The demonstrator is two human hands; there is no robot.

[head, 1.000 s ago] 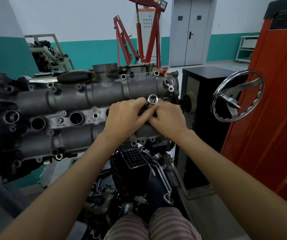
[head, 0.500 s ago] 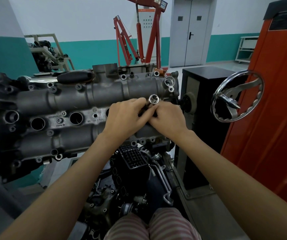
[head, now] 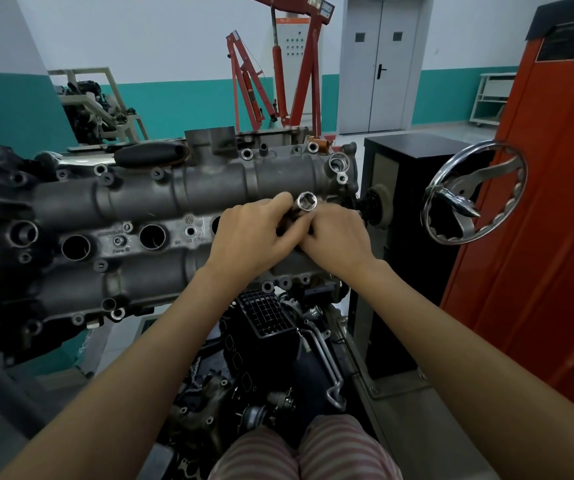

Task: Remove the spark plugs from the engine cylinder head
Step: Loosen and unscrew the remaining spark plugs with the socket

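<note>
The grey engine cylinder head [head: 161,202] lies across the stand with a row of round spark plug wells, three of them open on the left [head: 152,236]. A shiny metal socket [head: 307,203] sticks up from the rightmost well, its square drive hole facing me. My left hand [head: 254,233] and my right hand [head: 337,237] meet around the socket's shaft, fingers curled on it from both sides. The well under my hands and any spark plug in it are hidden.
A chrome handwheel [head: 474,192] on the black stand box [head: 403,174] sits just right of my hands. An orange cabinet [head: 538,220] fills the right side. A red engine hoist [head: 289,74] stands behind. Dark engine parts [head: 264,341] lie below the head.
Both hands stay clasped around the socket; fingers shift slightly on its shaft. The socket holds almost the same place.
</note>
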